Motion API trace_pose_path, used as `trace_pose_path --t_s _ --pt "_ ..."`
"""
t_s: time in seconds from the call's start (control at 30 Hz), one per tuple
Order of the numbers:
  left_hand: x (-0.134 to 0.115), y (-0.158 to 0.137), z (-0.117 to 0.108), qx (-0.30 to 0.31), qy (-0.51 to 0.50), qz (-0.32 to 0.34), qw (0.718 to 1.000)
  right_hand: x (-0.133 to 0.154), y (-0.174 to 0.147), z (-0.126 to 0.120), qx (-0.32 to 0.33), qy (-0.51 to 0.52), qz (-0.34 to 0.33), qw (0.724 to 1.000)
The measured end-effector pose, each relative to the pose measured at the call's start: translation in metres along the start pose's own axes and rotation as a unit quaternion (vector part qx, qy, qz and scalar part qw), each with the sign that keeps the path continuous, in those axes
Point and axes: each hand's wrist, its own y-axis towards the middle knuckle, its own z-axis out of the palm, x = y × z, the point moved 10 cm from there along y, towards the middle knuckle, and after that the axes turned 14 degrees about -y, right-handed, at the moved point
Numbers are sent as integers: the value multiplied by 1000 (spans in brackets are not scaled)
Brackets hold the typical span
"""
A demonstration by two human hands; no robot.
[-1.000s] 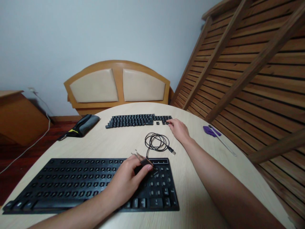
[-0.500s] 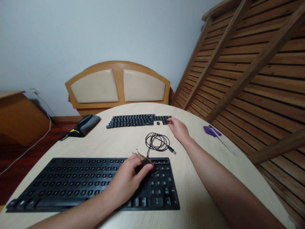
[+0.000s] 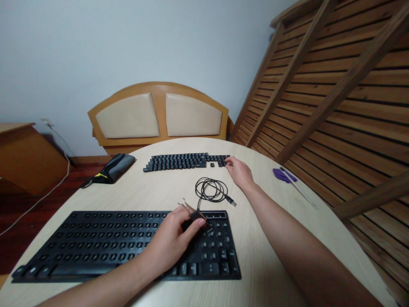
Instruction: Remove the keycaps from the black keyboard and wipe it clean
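Note:
A black keyboard [image 3: 96, 266], stripped of most of its keycaps, lies along the near side of the table. Over its right half rests my left hand [image 3: 179, 232], closed round a keycap puller [image 3: 194, 214] whose thin metal prongs point up and away. A few keycaps remain along the bottom row and at the lower right corner. Farther back, loose black keycaps [image 3: 175, 162] stand in keyboard-like rows. At their right end my right hand [image 3: 238, 170] has its fingertips pinched together, touching the keycaps there; whether one is between the fingers is hidden.
A coiled black USB cable [image 3: 212, 189] lies between the keyboard and the loose keycaps. A dark pouch [image 3: 118, 166] with a yellow stripe is at the left. To the right lie a purple cloth [image 3: 283, 175] and a thin white stick [image 3: 303, 194]. A slatted wooden frame [image 3: 335, 106] leans beyond the table [image 3: 265, 238].
Very little differs. My right hand stays at the right end of the loose keycaps with a slight shift of the fingers. My left hand keeps its hold on the puller.

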Motion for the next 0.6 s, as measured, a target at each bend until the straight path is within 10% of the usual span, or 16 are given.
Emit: trace_pose_path --t_s 0.43,0.6 --pt "1 1 0 1 -3 0 1000 48 -46 -39 139 45 -95 985" --pt "1 1 0 3 -2 3 1000 93 -130 -57 334 92 -245 905"
